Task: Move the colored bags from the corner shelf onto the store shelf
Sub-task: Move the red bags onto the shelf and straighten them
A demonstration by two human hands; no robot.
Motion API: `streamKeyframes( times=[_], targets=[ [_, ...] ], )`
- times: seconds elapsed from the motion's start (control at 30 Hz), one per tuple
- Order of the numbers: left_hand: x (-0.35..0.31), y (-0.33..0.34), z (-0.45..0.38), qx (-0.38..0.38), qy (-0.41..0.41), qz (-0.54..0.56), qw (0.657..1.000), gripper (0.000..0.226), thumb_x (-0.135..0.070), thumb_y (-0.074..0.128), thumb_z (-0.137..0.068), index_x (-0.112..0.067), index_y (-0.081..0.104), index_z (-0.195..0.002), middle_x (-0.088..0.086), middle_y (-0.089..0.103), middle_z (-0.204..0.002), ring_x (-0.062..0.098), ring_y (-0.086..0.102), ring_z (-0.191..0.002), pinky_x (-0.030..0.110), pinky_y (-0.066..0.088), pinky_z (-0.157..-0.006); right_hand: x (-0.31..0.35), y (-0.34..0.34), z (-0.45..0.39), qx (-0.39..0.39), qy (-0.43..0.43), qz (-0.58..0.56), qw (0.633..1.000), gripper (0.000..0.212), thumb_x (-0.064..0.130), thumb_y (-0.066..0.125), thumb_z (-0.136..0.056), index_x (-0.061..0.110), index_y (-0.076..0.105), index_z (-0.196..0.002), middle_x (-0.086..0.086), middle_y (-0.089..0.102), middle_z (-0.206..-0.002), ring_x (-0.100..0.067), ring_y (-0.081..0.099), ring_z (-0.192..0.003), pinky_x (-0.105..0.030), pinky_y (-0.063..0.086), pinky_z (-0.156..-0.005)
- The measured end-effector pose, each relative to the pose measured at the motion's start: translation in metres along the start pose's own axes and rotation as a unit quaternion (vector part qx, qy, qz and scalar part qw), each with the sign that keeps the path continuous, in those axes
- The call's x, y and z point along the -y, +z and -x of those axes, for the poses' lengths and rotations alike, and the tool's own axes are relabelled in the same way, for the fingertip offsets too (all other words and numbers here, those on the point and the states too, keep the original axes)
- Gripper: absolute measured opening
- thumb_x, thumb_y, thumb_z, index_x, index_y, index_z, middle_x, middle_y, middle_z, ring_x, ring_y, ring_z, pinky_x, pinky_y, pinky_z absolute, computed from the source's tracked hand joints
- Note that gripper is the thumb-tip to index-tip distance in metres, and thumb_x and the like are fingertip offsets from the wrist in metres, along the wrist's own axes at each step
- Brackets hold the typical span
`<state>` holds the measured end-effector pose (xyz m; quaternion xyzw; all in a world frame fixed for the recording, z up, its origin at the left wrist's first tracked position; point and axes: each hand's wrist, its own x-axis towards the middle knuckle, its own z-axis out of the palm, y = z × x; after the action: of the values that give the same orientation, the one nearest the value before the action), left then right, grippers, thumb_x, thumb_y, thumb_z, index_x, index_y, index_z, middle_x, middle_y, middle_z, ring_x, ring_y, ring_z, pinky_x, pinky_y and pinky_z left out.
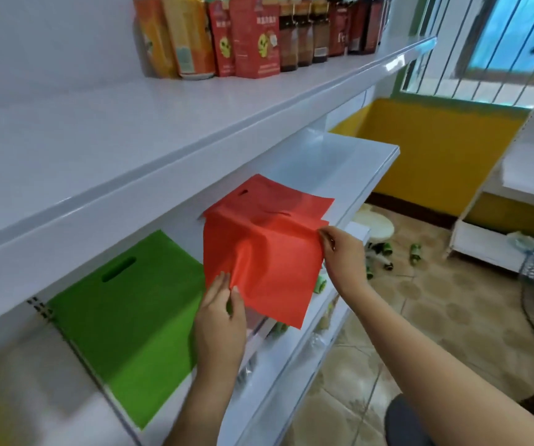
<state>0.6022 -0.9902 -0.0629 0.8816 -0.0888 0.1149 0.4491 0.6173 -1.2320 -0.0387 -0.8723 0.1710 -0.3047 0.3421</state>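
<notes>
Red bags (269,252), a small stack of flat ones with cut-out handles, lie partly on the middle shelf (355,162) of the white store unit, their near corner drooping past its front edge. Left hand (224,320) pinches the lower left edge of the top red bag between thumb and fingers. Right hand (339,249) pinches the right edge of the stack, fingers curled over the fabric. The cloth between the two hands is bunched up into a soft ridge.

Just left of the red stack, on the same shelf level, a green bag (124,323) lies flat with its handle slot toward the back. The two colours sit just beside each other; whether they overlap is hidden by the left hand.

On the top shelf (130,130), at the back, stand orange pouches (169,37), red cartons (246,40) and dark bottles (304,33) in a row.

Down on the tiled floor (452,304) to the right are a pale round stool (373,225) and a few small green bottles (415,252). A yellow wall (436,156) runs below a barred window (484,43).
</notes>
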Motion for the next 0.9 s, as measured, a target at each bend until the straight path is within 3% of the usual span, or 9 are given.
streamKeyframes(
  times=[0.1, 0.2, 0.3, 0.4, 0.47, 0.63, 0.73, 0.8, 0.9],
  targets=[
    [-0.010, 0.023, -0.021, 0.016, 0.006, -0.027, 0.999, 0.039, -0.028, 0.047, -0.102, -0.013, 0.061, -0.135, -0.007, 0.054, -0.144, 0.012, 0.051, -0.131, 0.022, 0.037, -0.108, -0.026, 0.009, -0.035, 0.015, 0.003, 0.006, 1.000, 0.023, 0.019, 0.049, -0.098, 0.019, 0.071, -0.104, 0.003, 0.072, -0.094, -0.014, 0.065, -0.084, -0.027, 0.048, -0.075],
    [-0.012, 0.050, -0.046, 0.011, 0.004, -0.049, 0.999, 0.038, -0.027, 0.047, -0.102, -0.009, 0.065, -0.130, -0.004, 0.059, -0.139, 0.014, 0.056, -0.125, 0.027, 0.041, -0.107, -0.050, 0.025, -0.074, 0.034, -0.013, 0.002, 0.999, 0.022, 0.018, 0.050, -0.098, 0.018, 0.072, -0.103, 0.001, 0.073, -0.098, -0.017, 0.066, -0.088, -0.029, 0.049, -0.079],
    [-0.014, 0.085, -0.072, -0.022, 0.005, -0.072, 0.997, 0.032, -0.022, 0.051, -0.101, -0.003, 0.072, -0.116, 0.005, 0.068, -0.123, 0.022, 0.062, -0.111, 0.033, 0.047, -0.098, -0.071, 0.040, -0.121, 0.064, -0.030, -0.014, 0.997, 0.023, 0.017, 0.050, -0.097, 0.018, 0.072, -0.105, 0.001, 0.073, -0.100, -0.017, 0.065, -0.090, -0.028, 0.047, -0.079],
    [-0.026, 0.124, -0.097, -0.074, -0.022, -0.100, 0.992, 0.022, -0.014, 0.057, -0.096, -0.001, 0.075, -0.093, 0.006, 0.070, -0.103, 0.025, 0.061, -0.095, 0.027, 0.043, -0.081, -0.089, 0.051, -0.171, 0.085, -0.063, -0.028, 0.994, 0.023, 0.015, 0.050, -0.097, 0.015, 0.073, -0.101, -0.002, 0.073, -0.096, -0.020, 0.066, -0.086, -0.030, 0.047, -0.075],
    [-0.042, 0.142, -0.108, -0.107, -0.022, -0.117, 0.987, 0.019, -0.014, 0.060, -0.094, -0.004, 0.074, -0.086, 0.004, 0.069, -0.096, 0.022, 0.059, -0.089, 0.026, 0.041, -0.078, -0.098, 0.059, -0.202, 0.104, -0.081, -0.037, 0.991, 0.022, 0.013, 0.051, -0.096, 0.013, 0.073, -0.101, -0.004, 0.073, -0.098, -0.022, 0.066, -0.088, -0.031, 0.047, -0.077],
    [-0.064, 0.168, -0.117, -0.115, -0.030, -0.138, 0.983, 0.035, -0.041, 0.053, -0.097, -0.014, 0.075, -0.102, -0.008, 0.066, -0.098, 0.010, 0.053, -0.092, 0.017, 0.038, -0.081, -0.117, 0.091, -0.268, 0.159, -0.122, -0.045, 0.979, 0.024, 0.007, 0.054, -0.092, 0.009, 0.073, -0.108, -0.009, 0.072, -0.108, -0.028, 0.066, -0.099, -0.030, 0.046, -0.086],
    [-0.068, 0.179, -0.112, -0.123, -0.049, -0.162, 0.978, 0.030, -0.037, 0.058, -0.097, -0.015, 0.075, -0.106, -0.009, 0.066, -0.101, 0.007, 0.055, -0.096, 0.014, 0.039, -0.086, -0.129, 0.116, -0.290, 0.221, -0.120, -0.066, 0.966, 0.022, 0.010, 0.058, -0.092, 0.011, 0.074, -0.107, -0.006, 0.073, -0.109, -0.025, 0.067, -0.101, -0.028, 0.047, -0.090],
    [-0.070, 0.185, -0.105, -0.116, -0.052, -0.167, 0.978, 0.027, -0.037, 0.059, -0.096, -0.018, 0.076, -0.104, -0.013, 0.066, -0.100, 0.003, 0.056, -0.095, 0.010, 0.039, -0.088, -0.132, 0.128, -0.302, 0.260, -0.125, -0.086, 0.954, 0.021, 0.008, 0.060, -0.090, 0.014, 0.075, -0.103, -0.003, 0.074, -0.106, -0.020, 0.068, -0.099, -0.019, 0.045, -0.089],
    [-0.077, 0.192, -0.095, -0.108, -0.081, -0.137, 0.981, 0.037, -0.050, 0.049, -0.090, -0.027, 0.076, -0.100, -0.023, 0.064, -0.099, -0.004, 0.059, -0.089, 0.017, 0.048, -0.084, -0.128, 0.143, -0.318, 0.314, -0.161, -0.072, 0.933, 0.022, 0.006, 0.063, -0.088, 0.013, 0.075, -0.105, -0.003, 0.073, -0.109, -0.018, 0.067, -0.102, -0.010, 0.037, -0.086]
  ],
)
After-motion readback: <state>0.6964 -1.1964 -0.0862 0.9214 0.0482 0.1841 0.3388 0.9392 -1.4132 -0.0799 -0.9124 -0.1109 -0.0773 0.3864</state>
